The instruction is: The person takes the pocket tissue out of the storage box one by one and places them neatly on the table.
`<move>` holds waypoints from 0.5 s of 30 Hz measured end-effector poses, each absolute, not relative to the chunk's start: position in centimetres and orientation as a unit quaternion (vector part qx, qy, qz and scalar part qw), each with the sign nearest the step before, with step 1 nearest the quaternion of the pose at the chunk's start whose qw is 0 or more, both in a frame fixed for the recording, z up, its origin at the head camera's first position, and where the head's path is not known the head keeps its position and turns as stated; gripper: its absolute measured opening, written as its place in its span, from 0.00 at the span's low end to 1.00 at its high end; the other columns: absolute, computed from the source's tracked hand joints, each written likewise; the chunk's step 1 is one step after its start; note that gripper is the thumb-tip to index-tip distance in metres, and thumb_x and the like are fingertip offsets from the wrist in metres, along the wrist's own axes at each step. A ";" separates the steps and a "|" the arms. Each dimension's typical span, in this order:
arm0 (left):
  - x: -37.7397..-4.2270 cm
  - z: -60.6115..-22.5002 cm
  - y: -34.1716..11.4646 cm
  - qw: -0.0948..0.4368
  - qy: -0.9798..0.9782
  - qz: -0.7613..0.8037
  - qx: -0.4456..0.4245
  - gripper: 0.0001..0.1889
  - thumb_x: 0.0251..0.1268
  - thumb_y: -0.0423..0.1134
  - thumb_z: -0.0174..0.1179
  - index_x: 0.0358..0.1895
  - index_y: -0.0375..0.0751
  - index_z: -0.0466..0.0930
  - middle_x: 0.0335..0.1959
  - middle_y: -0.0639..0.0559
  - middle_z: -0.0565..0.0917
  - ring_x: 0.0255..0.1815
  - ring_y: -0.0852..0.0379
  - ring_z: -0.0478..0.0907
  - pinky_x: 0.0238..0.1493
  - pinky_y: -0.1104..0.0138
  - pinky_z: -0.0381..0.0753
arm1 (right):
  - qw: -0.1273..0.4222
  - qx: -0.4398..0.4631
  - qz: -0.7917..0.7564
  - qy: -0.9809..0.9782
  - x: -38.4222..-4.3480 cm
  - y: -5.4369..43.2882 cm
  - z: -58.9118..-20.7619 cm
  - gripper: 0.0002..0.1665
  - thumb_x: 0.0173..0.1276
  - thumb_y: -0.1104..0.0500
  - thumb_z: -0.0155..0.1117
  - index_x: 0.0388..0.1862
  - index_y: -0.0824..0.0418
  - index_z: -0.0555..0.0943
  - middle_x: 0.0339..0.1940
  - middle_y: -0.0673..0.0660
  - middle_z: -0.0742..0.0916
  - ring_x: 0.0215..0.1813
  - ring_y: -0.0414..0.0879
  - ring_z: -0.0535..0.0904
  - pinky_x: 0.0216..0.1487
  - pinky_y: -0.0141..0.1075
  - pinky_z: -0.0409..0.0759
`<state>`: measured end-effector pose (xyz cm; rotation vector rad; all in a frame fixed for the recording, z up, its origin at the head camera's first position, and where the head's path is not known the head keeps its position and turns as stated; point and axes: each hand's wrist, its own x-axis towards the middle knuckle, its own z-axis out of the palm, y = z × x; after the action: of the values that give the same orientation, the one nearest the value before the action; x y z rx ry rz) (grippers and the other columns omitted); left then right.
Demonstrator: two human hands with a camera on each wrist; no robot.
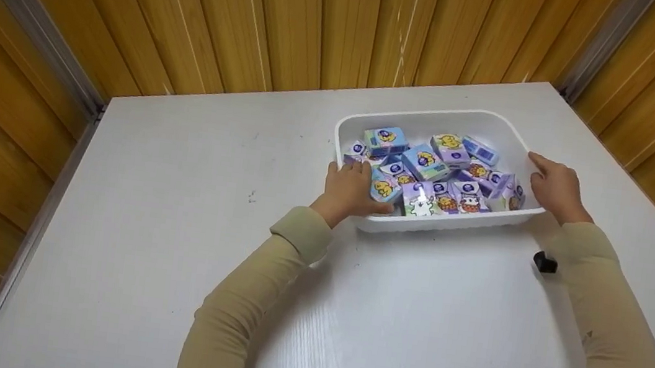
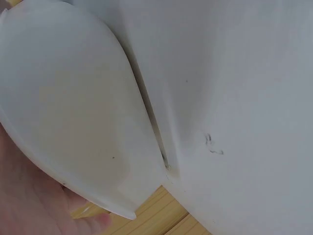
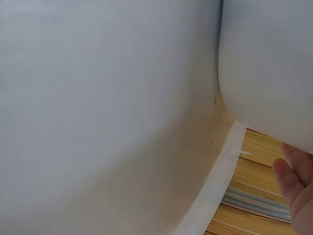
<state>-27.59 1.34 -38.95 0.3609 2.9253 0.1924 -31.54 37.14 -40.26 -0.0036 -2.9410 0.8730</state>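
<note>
A white plastic tub [image 1: 447,227] stands on the white table, right of the middle in the head view. Inside it lie several small cartoon-printed packs [image 1: 427,162] in blue and purple, which look like pocket tissue packs. My left hand [image 1: 351,188] grips the tub's near left corner, with the thumb inside by the packs. At the right end, my right hand [image 1: 557,186] holds the rim, its index finger extended along it. Both wrist views show the tub's outer wall [image 2: 73,98] close up, with the left hand [image 2: 32,196] and the right hand [image 3: 299,181] at its rim.
A small black object [image 1: 544,262] lies on the white table [image 1: 173,221], near the right forearm. Wood-patterned panels [image 1: 291,23] stand behind the table and along both sides, with grey metal posts at the corners.
</note>
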 end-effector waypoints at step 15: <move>-27.5 -39.5 1.7 0.065 0.989 0.066 0.118 0.48 0.43 0.64 0.59 0.66 0.39 0.53 0.62 0.47 0.65 0.63 0.50 0.60 0.65 0.52 0.52 | 0.142 0.019 0.256 -0.956 -31.3 36.7 -40.5 0.21 0.61 0.71 0.45 0.54 0.68 0.72 0.56 0.68 0.73 0.56 0.65 0.68 0.49 0.51 0.72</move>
<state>-27.49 1.70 -39.48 0.3556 2.9829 0.2004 -31.31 36.69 -40.53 0.0540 -2.7587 0.7398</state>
